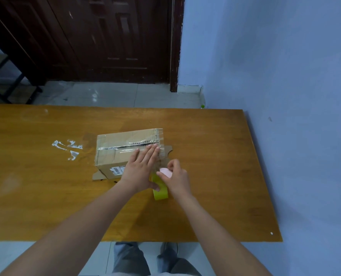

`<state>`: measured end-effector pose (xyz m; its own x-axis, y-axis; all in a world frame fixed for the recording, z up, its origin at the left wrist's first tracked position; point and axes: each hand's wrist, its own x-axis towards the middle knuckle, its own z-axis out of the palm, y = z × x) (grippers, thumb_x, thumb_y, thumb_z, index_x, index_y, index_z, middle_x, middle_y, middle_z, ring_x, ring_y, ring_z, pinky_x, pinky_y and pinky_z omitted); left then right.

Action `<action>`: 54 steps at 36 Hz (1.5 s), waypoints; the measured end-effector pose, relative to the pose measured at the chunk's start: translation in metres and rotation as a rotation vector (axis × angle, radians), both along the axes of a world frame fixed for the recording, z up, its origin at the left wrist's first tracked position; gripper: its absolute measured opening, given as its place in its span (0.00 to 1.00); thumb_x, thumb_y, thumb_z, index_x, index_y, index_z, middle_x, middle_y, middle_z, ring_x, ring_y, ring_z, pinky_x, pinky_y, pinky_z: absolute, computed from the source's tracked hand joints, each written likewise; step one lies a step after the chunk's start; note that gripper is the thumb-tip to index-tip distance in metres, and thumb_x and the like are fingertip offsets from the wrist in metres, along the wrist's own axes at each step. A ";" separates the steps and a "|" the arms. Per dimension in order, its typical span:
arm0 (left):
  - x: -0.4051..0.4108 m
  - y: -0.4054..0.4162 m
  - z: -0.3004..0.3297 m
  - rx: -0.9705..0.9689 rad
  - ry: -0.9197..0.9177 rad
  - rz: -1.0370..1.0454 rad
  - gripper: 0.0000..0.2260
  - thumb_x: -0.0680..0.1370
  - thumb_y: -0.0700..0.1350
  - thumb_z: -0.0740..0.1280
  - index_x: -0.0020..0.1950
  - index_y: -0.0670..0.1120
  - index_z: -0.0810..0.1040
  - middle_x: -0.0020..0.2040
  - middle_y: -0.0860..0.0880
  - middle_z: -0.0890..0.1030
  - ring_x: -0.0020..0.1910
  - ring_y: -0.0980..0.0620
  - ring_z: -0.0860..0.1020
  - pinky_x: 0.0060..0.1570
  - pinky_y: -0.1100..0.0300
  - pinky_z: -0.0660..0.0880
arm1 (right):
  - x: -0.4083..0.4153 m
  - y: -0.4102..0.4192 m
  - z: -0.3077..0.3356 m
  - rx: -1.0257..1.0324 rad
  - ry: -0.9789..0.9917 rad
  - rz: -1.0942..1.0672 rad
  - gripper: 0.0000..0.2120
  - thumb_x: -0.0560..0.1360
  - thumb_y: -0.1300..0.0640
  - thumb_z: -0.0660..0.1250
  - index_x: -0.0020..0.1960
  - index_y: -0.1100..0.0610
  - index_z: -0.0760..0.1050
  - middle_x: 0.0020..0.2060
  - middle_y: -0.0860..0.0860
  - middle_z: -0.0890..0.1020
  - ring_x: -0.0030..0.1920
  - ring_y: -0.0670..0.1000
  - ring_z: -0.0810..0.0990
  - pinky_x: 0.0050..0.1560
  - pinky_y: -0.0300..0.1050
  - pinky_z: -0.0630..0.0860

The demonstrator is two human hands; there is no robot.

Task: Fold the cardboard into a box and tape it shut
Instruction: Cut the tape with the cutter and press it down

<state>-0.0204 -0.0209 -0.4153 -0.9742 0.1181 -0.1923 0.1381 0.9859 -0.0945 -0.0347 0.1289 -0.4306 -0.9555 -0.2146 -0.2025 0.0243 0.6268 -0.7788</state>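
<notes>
A folded cardboard box (115, 150) lies on the wooden table (215, 156), with clear tape (143, 145) along its top seam and over its right end. My left hand (141, 168) presses flat on the box's right part, fingers spread on the tape, its thumb through the core of a yellow-green tape roll (160, 187) beside the box. My right hand (175, 179) is closed on a small pink object (166, 172) just above the roll, at the strip of tape that runs from the roll up to the box. A loose cardboard flap (168, 151) pokes out at the box's right end.
Scraps of clear tape (69, 148) stick to the table left of the box. The table's far edge meets a tiled floor and a dark wooden door (109, 40). A blue wall (275, 76) runs along the table's right edge. My legs show below the near edge.
</notes>
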 end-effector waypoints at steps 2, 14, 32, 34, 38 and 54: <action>0.001 0.000 0.000 -0.007 0.003 -0.005 0.59 0.62 0.75 0.63 0.70 0.46 0.26 0.72 0.53 0.30 0.76 0.50 0.37 0.73 0.49 0.38 | -0.001 -0.003 0.001 -0.016 0.001 -0.013 0.20 0.71 0.49 0.73 0.54 0.59 0.69 0.49 0.55 0.80 0.50 0.55 0.78 0.46 0.47 0.71; 0.001 -0.001 0.002 -0.025 -0.002 -0.022 0.59 0.62 0.75 0.62 0.69 0.46 0.24 0.72 0.51 0.29 0.75 0.50 0.36 0.73 0.49 0.38 | -0.010 -0.011 -0.001 -0.032 0.035 -0.122 0.17 0.73 0.51 0.71 0.52 0.57 0.67 0.43 0.53 0.76 0.42 0.55 0.75 0.38 0.47 0.69; -0.001 -0.001 0.001 -0.014 -0.036 -0.006 0.59 0.62 0.76 0.60 0.69 0.46 0.24 0.70 0.51 0.27 0.69 0.50 0.26 0.72 0.49 0.34 | 0.010 0.054 -0.065 0.480 0.023 -0.054 0.16 0.79 0.56 0.62 0.65 0.57 0.68 0.58 0.54 0.78 0.63 0.54 0.70 0.56 0.47 0.70; 0.000 -0.001 0.002 -0.016 -0.038 -0.009 0.58 0.63 0.76 0.60 0.70 0.46 0.25 0.70 0.51 0.27 0.69 0.50 0.27 0.72 0.49 0.35 | 0.010 0.055 -0.068 0.537 0.018 -0.024 0.18 0.80 0.56 0.59 0.69 0.56 0.65 0.65 0.52 0.74 0.69 0.54 0.66 0.63 0.49 0.67; 0.000 0.000 0.002 -0.020 -0.037 -0.012 0.58 0.63 0.76 0.60 0.70 0.46 0.25 0.70 0.51 0.27 0.70 0.51 0.27 0.73 0.48 0.35 | 0.008 0.049 -0.063 0.493 0.043 -0.050 0.22 0.79 0.53 0.60 0.72 0.56 0.63 0.70 0.50 0.69 0.73 0.53 0.61 0.71 0.51 0.61; 0.001 -0.001 0.000 0.015 -0.032 -0.022 0.59 0.62 0.76 0.61 0.69 0.47 0.24 0.70 0.52 0.27 0.70 0.51 0.28 0.72 0.49 0.35 | -0.004 -0.003 -0.026 -0.363 -0.332 -0.001 0.08 0.75 0.61 0.68 0.52 0.64 0.77 0.50 0.57 0.81 0.51 0.50 0.77 0.50 0.41 0.72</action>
